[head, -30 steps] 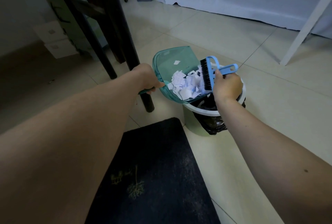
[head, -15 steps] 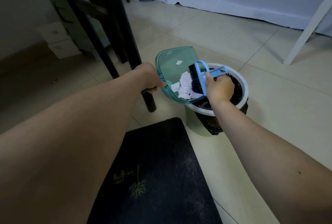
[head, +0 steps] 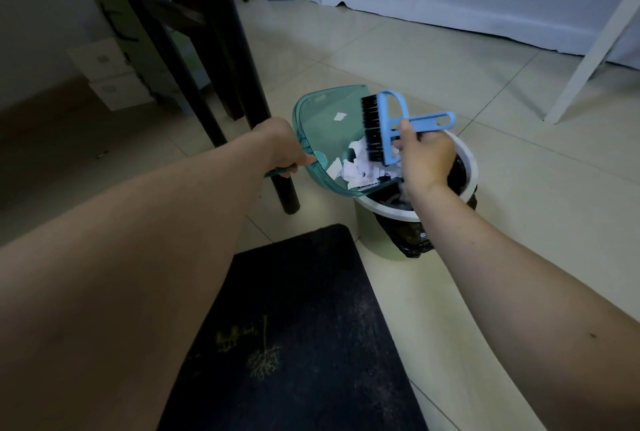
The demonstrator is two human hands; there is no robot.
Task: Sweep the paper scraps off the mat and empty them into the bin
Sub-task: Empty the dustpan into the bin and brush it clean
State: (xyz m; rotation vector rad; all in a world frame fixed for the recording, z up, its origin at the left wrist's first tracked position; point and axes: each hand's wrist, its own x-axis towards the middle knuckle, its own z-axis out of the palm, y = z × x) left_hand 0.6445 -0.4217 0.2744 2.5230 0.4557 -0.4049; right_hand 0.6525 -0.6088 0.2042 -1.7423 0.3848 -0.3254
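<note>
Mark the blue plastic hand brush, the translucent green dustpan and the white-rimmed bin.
blue plastic hand brush [head: 420,121], head view, on its handle.
translucent green dustpan [head: 325,140], head view, on its bare floor.
white-rimmed bin [head: 471,167], head view, on its right rim.

Home room — tiled floor [head: 433,60], doormat [head: 304,326]

The tiled floor [head: 433,60] carries the dark mat [head: 304,344], the bin [head: 381,240] just beside it, and black furniture legs [head: 249,84].

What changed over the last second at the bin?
The right hand drew the blue brush through the teal dustpan, pushing white paper scraps toward the white bin. The left hand kept its grip on the dustpan handle.
</note>
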